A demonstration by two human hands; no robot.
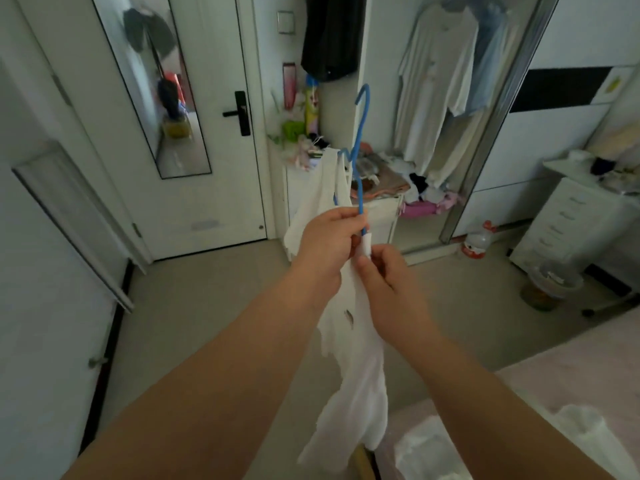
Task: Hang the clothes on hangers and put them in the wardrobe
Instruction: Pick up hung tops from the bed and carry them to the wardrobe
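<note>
White top is hanging soft and floppy between our two hands, out in front of us and above the floor. We are guessing it is very light and will bend any way we pull it. One strap is already sitting over the far end of the blue hanger. Our left hand is curling round the near arm of the hanger and the cloth. Our right hand is pinching the other strap at the hanger's tip. We are thinking the straps are the best place to hold. The open wardrobe is waiting ahead.
</note>
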